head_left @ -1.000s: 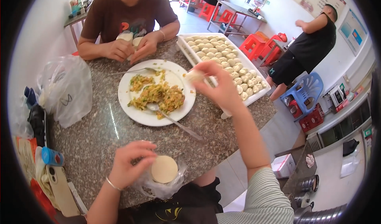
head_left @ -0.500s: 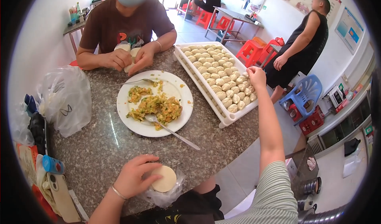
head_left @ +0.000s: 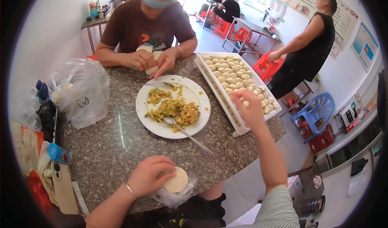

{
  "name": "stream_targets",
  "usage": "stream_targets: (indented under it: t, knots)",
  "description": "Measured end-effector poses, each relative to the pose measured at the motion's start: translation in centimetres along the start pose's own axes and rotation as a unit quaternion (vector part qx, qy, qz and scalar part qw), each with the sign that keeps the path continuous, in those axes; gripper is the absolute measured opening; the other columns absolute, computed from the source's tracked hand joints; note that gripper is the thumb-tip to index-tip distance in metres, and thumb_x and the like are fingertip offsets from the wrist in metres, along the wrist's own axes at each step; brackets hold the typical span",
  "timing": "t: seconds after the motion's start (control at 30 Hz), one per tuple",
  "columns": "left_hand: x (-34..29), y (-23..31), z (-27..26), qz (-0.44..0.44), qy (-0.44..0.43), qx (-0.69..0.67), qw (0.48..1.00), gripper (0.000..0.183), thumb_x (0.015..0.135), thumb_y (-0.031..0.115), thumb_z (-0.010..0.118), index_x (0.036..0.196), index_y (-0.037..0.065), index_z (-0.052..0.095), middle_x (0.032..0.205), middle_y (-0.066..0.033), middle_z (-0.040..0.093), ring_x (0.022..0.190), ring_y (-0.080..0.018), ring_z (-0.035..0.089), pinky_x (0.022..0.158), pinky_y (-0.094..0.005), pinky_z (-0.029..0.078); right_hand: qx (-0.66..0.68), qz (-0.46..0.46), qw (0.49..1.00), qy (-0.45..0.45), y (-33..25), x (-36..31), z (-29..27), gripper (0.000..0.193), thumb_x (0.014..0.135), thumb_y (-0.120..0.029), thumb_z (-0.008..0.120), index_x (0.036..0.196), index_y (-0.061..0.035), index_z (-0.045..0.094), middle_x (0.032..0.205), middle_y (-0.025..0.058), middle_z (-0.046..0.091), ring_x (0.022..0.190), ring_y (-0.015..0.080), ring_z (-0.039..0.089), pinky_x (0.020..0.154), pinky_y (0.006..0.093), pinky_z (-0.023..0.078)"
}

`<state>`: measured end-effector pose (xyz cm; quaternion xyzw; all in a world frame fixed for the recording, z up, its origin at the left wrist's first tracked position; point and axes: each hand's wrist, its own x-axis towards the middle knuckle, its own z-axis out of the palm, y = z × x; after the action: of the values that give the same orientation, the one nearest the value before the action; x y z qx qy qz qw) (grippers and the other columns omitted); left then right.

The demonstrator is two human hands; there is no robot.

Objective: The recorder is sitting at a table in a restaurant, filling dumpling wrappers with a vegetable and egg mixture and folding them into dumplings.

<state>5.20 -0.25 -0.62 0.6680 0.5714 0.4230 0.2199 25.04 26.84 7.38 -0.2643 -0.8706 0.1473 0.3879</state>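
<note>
Across from you, at the far side, large multicoloured letters stand on a brown short-sleeved T-shirt. At far right, a long pale wall board and a blue-and-white rectangular notice carry print too small for you to read. Left, a translucent plastic bag bears a dark looped mark.

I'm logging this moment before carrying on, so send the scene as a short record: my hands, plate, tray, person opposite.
Left hand: fingers at the edge of a round dough wrapper, which lies on a clear plastic bag
Right hand: raised in front of the tray; blurred, cannot tell whether it holds anything
Plate: white, round; chopped filling and a spoon, its handle past the rim
Tray: white, rectangular; many pleated dumplings
Person opposite: brown shirt, pale wrappers in their hands
</note>
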Motion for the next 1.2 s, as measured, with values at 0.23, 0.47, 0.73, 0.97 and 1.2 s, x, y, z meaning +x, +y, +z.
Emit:
stream_targets:
  t: [0.23,0.47,0.73,0.97,1.2]
  knots:
    - [-0.3,-0.1,1.0,-0.019,0.024,0.009,0.999,0.013,0.08,0.013,0.066,0.089,0.005,0.063,0.094,-0.0086,0.062,0.09,-0.0262,0.06,0.08,-0.0355,0.049,0.086,-0.046,0.985,-0.139,-8.6,-9.8,4.0,0.022,0.08,-0.011,0.067,0.101,-0.0049,0.065,0.098,0.0117,0.062,0.095,0.0298,0.059,0.086,0.0364,0.046]
    - [-0.9,-0.5,0.8,-0.179,0.098,-0.381,0.902,0.015,0.091,0.01,0.058,0.105,0.007,0.055,0.085,-0.0039,0.063,0.076,-0.0096,0.061,0.066,-0.0248,0.049,0.057,0.082,0.976,-0.191,-7.2,-10.7,5.5,0.051,0.078,-0.015,0.07,0.124,-0.0066,0.05,0.106,0.0138,0.056,0.084,0.0281,0.06,0.074,0.0368,0.05]
    - [0.5,-2.0,-1.2,-0.258,0.07,-0.588,0.763,0.03,0.091,0.015,0.058,0.116,0.0,0.051,0.103,-0.0081,0.064,0.091,-0.0139,0.065,0.081,-0.0273,0.054,-0.014,-0.03,0.987,-0.155,-6.7,-8.6,8.3,0.033,0.084,-0.007,0.058,0.117,-0.0058,0.056,0.082,0.0146,0.061,0.072,0.0308,0.062,0.064,0.0398,0.049]
    - [0.3,-2.3,-0.9,-0.273,0.087,-0.642,0.711,0.032,0.097,0.022,0.048,0.118,-0.002,0.051,0.112,-0.0123,0.061,0.1,-0.0199,0.063,0.088,-0.0313,0.052,-0.021,0.01,0.991,-0.13,-6.1,-10.7,6.3,0.023,0.087,-0.002,0.056,0.109,0.0008,0.064,0.078,0.0172,0.063,0.061,0.0219,0.058,0.06,0.0291,0.046]
    - [0.5,-2.5,-0.3,-0.275,0.087,-0.681,0.673,0.042,0.1,0.029,0.036,0.128,-0.002,0.042,0.126,-0.0162,0.053,0.115,-0.0268,0.054,0.099,-0.0398,0.045,0.017,0.03,0.99,-0.134,-6.7,-10.9,6.6,0.024,0.085,-0.002,0.056,0.108,-0.0011,0.064,0.077,0.0176,0.063,0.066,0.0299,0.062,0.061,0.0359,0.048]
